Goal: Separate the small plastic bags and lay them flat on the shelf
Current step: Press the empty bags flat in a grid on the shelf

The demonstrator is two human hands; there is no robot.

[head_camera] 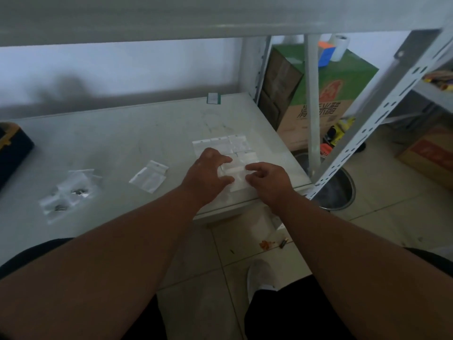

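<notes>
Both hands, left hand [208, 169] and right hand [266, 179], pinch one small bag [235, 176] at the shelf's [122, 143] near right corner. Advise pressing it flat, edge against the laid bags [221, 143], no overlap.

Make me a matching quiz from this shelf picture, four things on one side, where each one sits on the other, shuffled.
Things:
1. green-edged card
2. bags with dark pieces inside
3. flat rows of empty bags
4. dark box

Places:
A. left edge of the shelf
B. back edge of the shelf
C. just beyond the hands
D. front left of the shelf

Pairs: 1-B, 2-D, 3-C, 4-A
</notes>
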